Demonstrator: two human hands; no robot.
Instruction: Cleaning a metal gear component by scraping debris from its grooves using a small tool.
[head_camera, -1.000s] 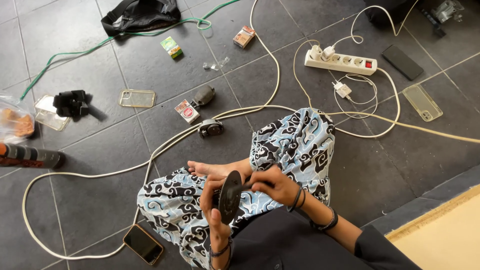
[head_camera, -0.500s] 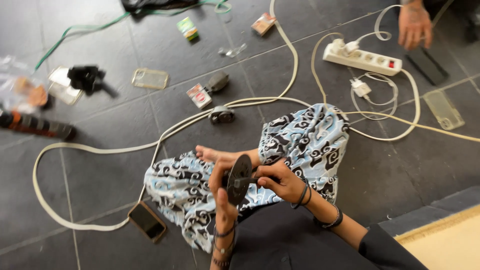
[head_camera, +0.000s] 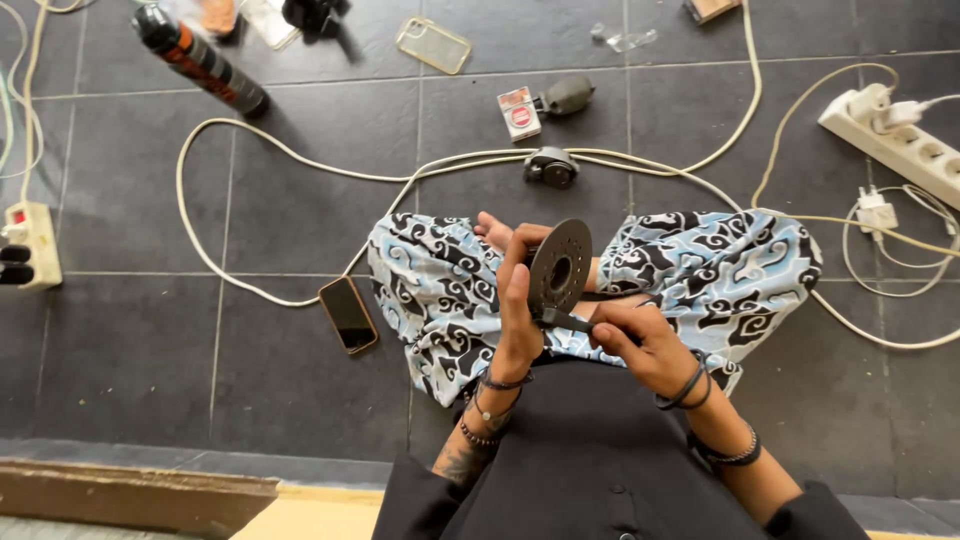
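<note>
Head view, centre of frame: a person seated cross-legged on the dark tiled floor (head_camera: 250, 220) works on a round perforated metal disc (head_camera: 560, 268), held upright above patterned trousers. The left hand (head_camera: 520, 310) has its grip closed around the disc's edge; the right hand (head_camera: 640, 340) pinches a thin dark tool (head_camera: 565, 320) against its lower rim. By appearance the job is mid-way, the disc dark, flat, with a central hole.

the power strip (head_camera: 905, 140) runs off the right edge. the spray can (head_camera: 200, 62) top is cut off, and the tool tip under the right hand (head_camera: 640, 340) is hidden.
</note>
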